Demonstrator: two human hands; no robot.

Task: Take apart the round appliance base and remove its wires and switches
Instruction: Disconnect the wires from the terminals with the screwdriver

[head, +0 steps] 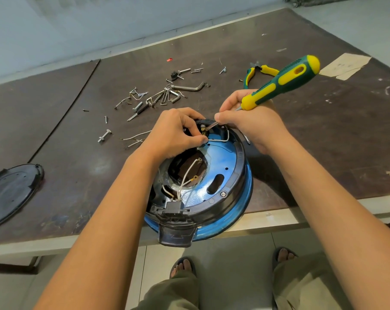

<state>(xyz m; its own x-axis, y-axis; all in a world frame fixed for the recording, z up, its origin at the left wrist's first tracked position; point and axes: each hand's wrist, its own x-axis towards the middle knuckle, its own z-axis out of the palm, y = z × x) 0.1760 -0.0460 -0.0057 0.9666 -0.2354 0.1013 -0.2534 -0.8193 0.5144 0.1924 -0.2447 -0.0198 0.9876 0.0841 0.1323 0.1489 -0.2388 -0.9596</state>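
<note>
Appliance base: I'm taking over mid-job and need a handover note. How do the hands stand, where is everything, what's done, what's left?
Left hand pinches the terminal block at the far rim of the round appliance base.
Right hand holds the screwdriver, its tip at that block.
The base lies open side up at the table's near edge, partly overhanging it.
Its bottom cover lies off to the left; pliers, hex keys and loose screws lie beyond the base.
Done: cover off, some wire pieces out, left of the base.
Left: white wires and the near-rim socket are still inside.
</note>
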